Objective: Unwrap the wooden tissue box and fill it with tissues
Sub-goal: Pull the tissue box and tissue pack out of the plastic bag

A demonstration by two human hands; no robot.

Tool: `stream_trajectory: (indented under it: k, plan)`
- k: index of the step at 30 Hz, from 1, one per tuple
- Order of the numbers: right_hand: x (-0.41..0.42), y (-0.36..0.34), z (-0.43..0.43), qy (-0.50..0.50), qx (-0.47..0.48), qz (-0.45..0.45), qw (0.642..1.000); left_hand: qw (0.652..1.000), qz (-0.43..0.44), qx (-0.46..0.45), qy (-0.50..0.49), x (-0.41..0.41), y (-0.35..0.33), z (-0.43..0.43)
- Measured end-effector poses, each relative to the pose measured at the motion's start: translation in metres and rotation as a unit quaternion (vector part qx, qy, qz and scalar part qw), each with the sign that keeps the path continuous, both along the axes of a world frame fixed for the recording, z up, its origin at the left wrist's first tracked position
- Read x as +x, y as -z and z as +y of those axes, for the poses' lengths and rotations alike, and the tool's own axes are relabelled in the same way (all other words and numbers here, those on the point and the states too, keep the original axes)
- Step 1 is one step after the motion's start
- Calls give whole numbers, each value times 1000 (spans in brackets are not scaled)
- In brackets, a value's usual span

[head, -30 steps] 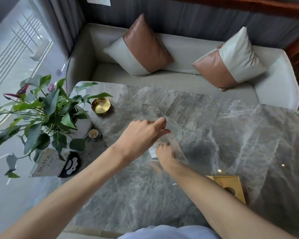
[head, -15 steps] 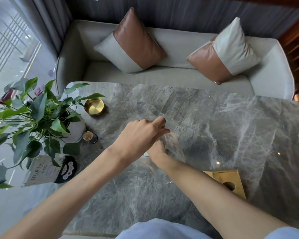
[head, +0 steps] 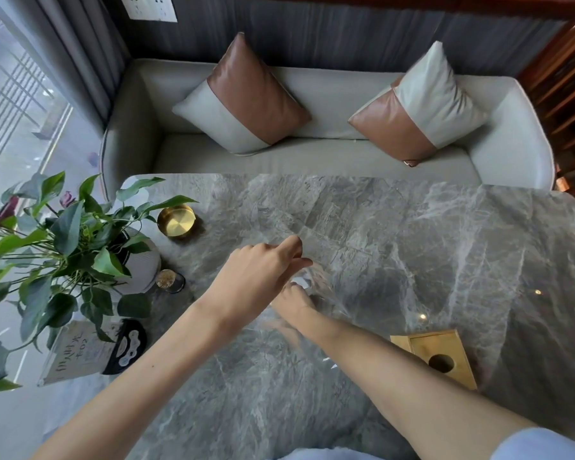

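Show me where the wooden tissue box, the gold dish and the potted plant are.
wooden tissue box (head: 445,346): head view, its top panel.
gold dish (head: 176,221): head view, inner base.
potted plant (head: 67,227): head view, a large leaf.

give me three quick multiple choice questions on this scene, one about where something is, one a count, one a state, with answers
1. Where does the light wooden tissue box with a round hole lie?
A. on the grey sofa
B. on the grey marble table, by the right forearm
C. beside the potted plant

2. How many brown and white cushions are on the sofa?
A. one
B. two
C. four

3. What is the state of the round gold dish?
A. empty
B. heaped with tissues
C. upside down

Answers:
1 B, the box rests on the table near the right arm.
2 B, one cushion sits left and another right.
3 A, its shiny bare inside faces up.
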State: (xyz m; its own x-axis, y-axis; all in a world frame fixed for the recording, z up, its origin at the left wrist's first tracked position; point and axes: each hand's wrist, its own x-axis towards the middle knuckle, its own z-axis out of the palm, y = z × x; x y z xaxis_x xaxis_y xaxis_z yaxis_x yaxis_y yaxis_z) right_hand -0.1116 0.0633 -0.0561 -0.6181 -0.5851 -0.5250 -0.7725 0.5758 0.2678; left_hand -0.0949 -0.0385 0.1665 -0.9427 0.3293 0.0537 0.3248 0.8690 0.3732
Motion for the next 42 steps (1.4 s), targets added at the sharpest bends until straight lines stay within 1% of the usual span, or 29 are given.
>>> stream_trajectory:
  k: [3, 5, 7, 8, 10, 11, 13, 14, 16, 18, 19, 20, 22, 23, 27, 29, 31, 33, 34, 35, 37, 39, 42]
  plan:
    - [0, 0, 1, -6, -3, -4, 1000, 1000, 6, -4, 1, 0, 0, -1]
    - [-1, -6, 1, -4, -24, -12, 1000, 1000, 13, -8, -2, 1, 2, -3]
    - [-4, -20, -1, 41, -62, -34, 997, 1000, 26, -14, -7, 1, 4, -6]
    - [-6, -29, -2, 90, -91, -56, 990, 999, 31, -15, -7, 2, 5, -8]
    - [-8, -51, -2, 195, -169, -119, 959, 999, 42, -16, -6, 2, 7, -11]
    - [-9, -62, 1, 225, -219, -152, 937, 999, 48, -17, -6, 2, 8, -13]
    - [-10, -87, 9, 248, -301, -217, 895, 998, 58, -26, -3, 1, 11, -15]
    - [-10, -102, 13, 254, -316, -252, 879, 997, 65, -33, -2, 0, 12, -15]
    - [-7, -132, 20, 268, -307, -304, 861, 996, 80, -42, -5, -1, 14, -16]
    - [-1, -150, 29, 284, -313, -324, 846, 995, 86, -50, -7, -4, 15, -17]
    - [2, -158, 34, 291, -335, -338, 830, 995, 88, -52, -6, -6, 15, -18]
    - [7, -167, 39, 312, -369, -362, 797, 994, 89, -55, -5, -8, 15, -19]
    - [15, -181, 50, 360, -448, -427, 698, 993, 96, -63, -2, -13, 14, -24]
    - [19, -187, 55, 368, -481, -445, 659, 993, 100, -66, 1, -16, 14, -27]
    - [28, -213, 77, 384, -568, -455, 568, 990, 122, -72, -4, -28, 9, -44]
    - [28, -220, 92, 399, -614, -452, 510, 989, 135, -62, -24, -32, 5, -52]
    - [25, -226, 111, 424, -662, -429, 445, 987, 151, -32, -54, -35, 0, -58]
    - [19, -226, 136, 454, -701, -393, 384, 975, 210, 5, -76, -31, -2, -60]
    - [15, -225, 150, 469, -713, -373, 364, 966, 246, 14, -78, -28, -1, -59]
    - [12, -222, 165, 484, -720, -353, 350, 958, 277, 18, -72, -23, 2, -57]
    - [7, -213, 195, 509, -725, -323, 333, 952, 303, 18, -35, -10, 11, -48]
    - [4, -200, 219, 531, -723, -308, 316, 956, 292, 8, 18, 5, 26, -38]
    - [-3, -170, 251, 582, -696, -295, 300, 970, 223, -24, 92, 31, 56, -20]
